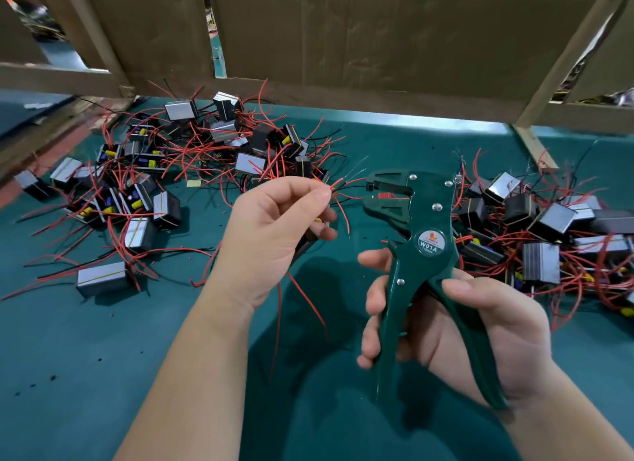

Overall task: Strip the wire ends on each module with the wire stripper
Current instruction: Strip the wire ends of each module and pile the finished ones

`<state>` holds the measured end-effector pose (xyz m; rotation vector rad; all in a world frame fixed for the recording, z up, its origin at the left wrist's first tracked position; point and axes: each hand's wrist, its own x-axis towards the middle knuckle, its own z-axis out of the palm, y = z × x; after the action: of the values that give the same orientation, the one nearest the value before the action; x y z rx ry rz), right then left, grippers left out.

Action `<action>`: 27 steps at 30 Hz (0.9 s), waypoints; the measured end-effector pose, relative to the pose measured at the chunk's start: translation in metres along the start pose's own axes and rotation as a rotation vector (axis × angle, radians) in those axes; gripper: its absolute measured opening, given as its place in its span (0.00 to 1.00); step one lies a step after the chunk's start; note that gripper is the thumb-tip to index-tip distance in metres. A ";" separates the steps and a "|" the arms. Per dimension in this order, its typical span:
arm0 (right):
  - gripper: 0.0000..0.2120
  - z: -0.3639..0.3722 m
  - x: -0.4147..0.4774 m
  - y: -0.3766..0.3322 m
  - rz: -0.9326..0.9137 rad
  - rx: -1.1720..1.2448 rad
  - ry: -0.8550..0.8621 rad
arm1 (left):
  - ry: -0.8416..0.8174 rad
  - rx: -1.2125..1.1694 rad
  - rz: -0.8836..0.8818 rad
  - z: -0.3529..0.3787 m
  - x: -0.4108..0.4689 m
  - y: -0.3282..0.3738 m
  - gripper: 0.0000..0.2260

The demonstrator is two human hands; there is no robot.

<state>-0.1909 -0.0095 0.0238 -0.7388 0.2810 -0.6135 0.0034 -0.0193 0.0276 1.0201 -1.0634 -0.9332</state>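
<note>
While the left hand (274, 220) pinches a few red wire ends (338, 182) between thumb and forefinger at mid-frame, the right hand (480, 323) curls round the handles of the green wire stripper (429, 227), whose jaws stand apart just right of the tips. A module (308, 236) seems to hang under the left fingers, mostly hidden. For a clean strip, the ends should enter the jaws level and square before any squeeze. More modules (164, 206) lie heaped on the teal surface (103, 357) at left and right, with cardboard (343, 31) behind.
</note>
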 end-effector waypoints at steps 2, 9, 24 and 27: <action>0.32 -0.001 0.000 0.000 0.013 -0.008 0.000 | -0.015 0.035 0.010 0.002 0.000 -0.001 0.08; 0.30 -0.005 0.001 0.005 0.013 0.017 0.031 | -0.051 0.123 0.013 0.008 -0.006 0.001 0.06; 0.35 0.005 0.005 0.015 -0.249 0.009 0.128 | -0.172 0.275 -0.050 0.006 -0.006 -0.008 0.02; 0.38 0.005 0.006 0.013 -0.246 -0.010 0.163 | -0.174 0.296 -0.029 0.005 -0.006 -0.009 0.02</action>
<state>-0.1784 -0.0027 0.0176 -0.7403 0.3462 -0.9085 -0.0038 -0.0169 0.0182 1.2151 -1.3643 -0.9173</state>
